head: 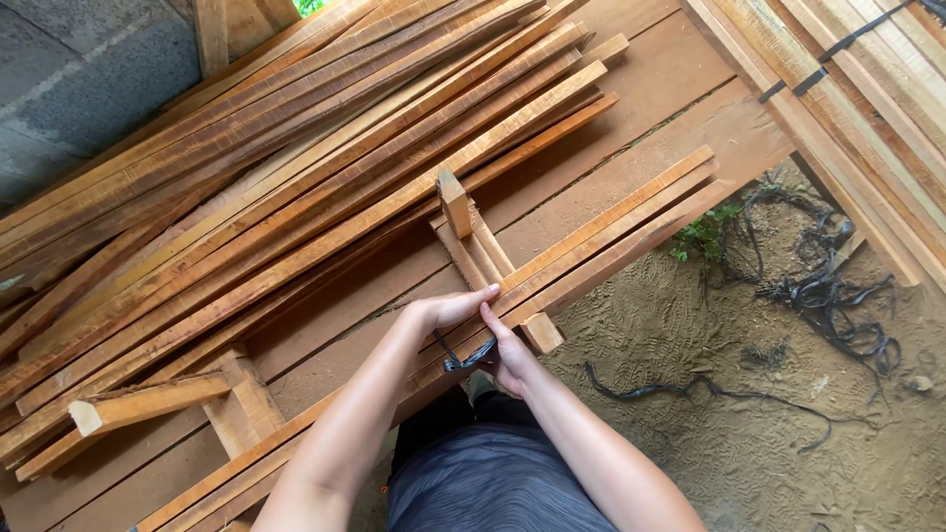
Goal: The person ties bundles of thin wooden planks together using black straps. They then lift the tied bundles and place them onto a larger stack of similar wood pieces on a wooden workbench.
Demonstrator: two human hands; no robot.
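A bundle of long thin wooden slats (601, 236) lies across short wooden blocks (455, 202) on a plank platform. My left hand (448, 310) rests on top of the bundle with fingers curled over its edge. My right hand (507, 355) is just below it, fingers closed on a black strap (463, 360) that loops under the slats. The strap's end curls between my two hands. My forearms reach up from the bottom of the view.
A big pile of long slats (276, 167) covers the left half. A strapped bundle (847, 89) lies at the top right. Loose black straps (828, 296) lie on the sandy ground (769, 433) at right. A grey block wall (79, 79) stands top left.
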